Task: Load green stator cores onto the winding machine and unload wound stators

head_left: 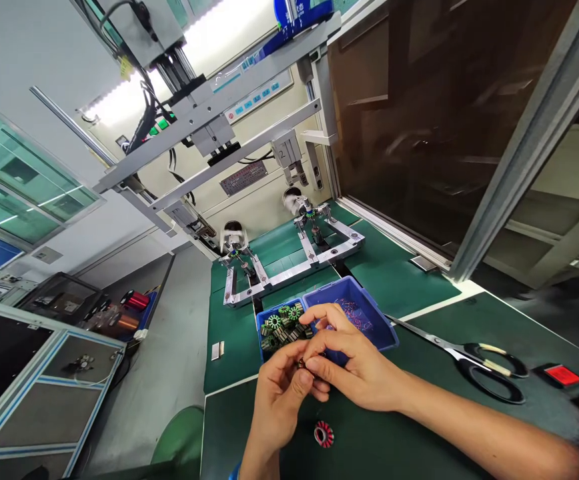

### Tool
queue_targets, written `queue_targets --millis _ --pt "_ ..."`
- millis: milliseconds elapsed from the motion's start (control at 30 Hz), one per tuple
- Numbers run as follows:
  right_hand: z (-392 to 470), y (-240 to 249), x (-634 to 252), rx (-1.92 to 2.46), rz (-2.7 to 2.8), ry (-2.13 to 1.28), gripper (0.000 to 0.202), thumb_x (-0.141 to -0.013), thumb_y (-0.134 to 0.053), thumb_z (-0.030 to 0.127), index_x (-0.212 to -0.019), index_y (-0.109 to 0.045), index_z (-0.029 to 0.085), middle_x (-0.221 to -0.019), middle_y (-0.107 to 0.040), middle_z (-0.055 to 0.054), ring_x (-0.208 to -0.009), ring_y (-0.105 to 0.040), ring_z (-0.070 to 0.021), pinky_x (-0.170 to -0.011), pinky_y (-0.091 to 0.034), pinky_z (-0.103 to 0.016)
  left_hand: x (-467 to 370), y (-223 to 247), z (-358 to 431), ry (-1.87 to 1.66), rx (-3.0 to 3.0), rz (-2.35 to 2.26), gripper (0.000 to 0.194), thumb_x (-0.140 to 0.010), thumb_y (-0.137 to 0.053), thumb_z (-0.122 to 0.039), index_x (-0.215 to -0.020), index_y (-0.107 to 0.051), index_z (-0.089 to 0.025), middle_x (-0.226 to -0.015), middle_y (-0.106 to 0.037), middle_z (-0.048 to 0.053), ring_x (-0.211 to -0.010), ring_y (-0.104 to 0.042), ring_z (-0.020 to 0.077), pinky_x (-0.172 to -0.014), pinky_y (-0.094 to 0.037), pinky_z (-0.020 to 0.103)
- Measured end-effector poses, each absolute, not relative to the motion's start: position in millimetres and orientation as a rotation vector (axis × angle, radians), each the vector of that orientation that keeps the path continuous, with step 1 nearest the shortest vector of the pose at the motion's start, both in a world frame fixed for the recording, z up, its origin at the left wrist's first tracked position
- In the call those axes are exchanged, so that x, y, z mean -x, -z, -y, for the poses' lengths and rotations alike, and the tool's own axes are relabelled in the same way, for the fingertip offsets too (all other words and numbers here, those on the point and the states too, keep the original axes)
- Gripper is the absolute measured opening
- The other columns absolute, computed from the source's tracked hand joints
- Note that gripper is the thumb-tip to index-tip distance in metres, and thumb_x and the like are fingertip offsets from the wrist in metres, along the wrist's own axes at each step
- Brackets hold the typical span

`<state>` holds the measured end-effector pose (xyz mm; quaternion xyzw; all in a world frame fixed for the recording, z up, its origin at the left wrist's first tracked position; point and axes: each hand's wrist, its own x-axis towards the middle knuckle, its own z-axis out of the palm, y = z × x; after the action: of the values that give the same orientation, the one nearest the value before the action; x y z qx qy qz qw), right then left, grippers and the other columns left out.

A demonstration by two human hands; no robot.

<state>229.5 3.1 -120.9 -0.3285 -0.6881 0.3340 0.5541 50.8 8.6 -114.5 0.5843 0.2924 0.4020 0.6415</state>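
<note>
My left hand (pixel 282 390) and my right hand (pixel 347 363) meet over the green work surface, fingers bent together round a small copper-coloured part (pixel 301 363) that is mostly hidden by the fingertips. Just below them, a round red-and-white wound core (pixel 324 434) lies on the surface. Behind my hands is a blue bin (pixel 260 327) holding several green-and-black slotted cores (pixel 274 322). Beside it, partly behind my right hand, a second blue bin (pixel 387 333) contains thin reddish wire scraps (pixel 357 315).
Black-handled scissors (pixel 462 353) lie to the right, near a red-topped item (pixel 563 375). A metal fixture (pixel 289 272) with two winding stations stands behind the bins, under an overhead frame (pixel 239 157). A green stool (pixel 182 437) is at lower left.
</note>
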Motion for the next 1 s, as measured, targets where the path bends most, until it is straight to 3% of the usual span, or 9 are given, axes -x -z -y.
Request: queue_targets --millis 200,533,867,1000 --pt "-5.9 114.7 -236.7 0.754 1.638 -0.839 0.013 -0.092 -0.060 0.028 -0.083 -0.064 0.020 -0.116 -0.055 -0.009 -0.122 -0.045 -0.0253 -0.095 -0.038 -0.045 -51.1 113.8 -4.4 -0.831 -1.347 -0.727 0.022 -0.095 -0.065 -0.034 -0.095 -0.072 -0.013 -0.078 -0.067 0.007 -0.067 -0.067 0.0143 -0.065 -0.058 0.021" --pt "-6.9 112.5 -238.4 0.767 1.638 -0.912 0.015 -0.091 -0.061 0.029 -0.079 -0.060 0.019 -0.121 -0.052 -0.009 -0.119 -0.046 -0.0246 -0.094 -0.040 -0.044 -55.2 118.0 -5.4 -0.819 -1.450 -0.749 0.030 -0.098 -0.060 -0.037 -0.094 -0.074 -0.012 -0.083 -0.064 0.009 -0.064 -0.067 0.0143 -0.061 -0.057 0.021" --pt "-2.0 113.3 -231.5 0.840 1.585 -0.727 0.016 -0.088 -0.062 0.026 -0.074 -0.060 0.019 -0.113 -0.056 -0.008 -0.107 -0.050 -0.0226 -0.088 -0.044 -0.041 -58.7 116.4 -1.5 -0.828 -1.580 -0.811 0.034 -0.098 -0.058 -0.037 -0.084 -0.075 -0.012 -0.077 -0.064 0.009 -0.061 -0.064 0.0153 -0.058 -0.055 0.023" --pt "-3.7 94.3 -242.3 0.935 1.689 -0.700 0.017 -0.090 -0.063 0.032 -0.077 -0.064 0.021 -0.111 -0.059 -0.008 -0.110 -0.052 -0.0236 -0.092 -0.045 -0.042 -60.1 118.0 -2.1 -0.853 -1.506 -0.842 0.033 -0.095 -0.063 -0.040 -0.084 -0.073 -0.011 -0.085 -0.063 0.010 -0.065 -0.067 0.0179 -0.059 -0.059 0.026"
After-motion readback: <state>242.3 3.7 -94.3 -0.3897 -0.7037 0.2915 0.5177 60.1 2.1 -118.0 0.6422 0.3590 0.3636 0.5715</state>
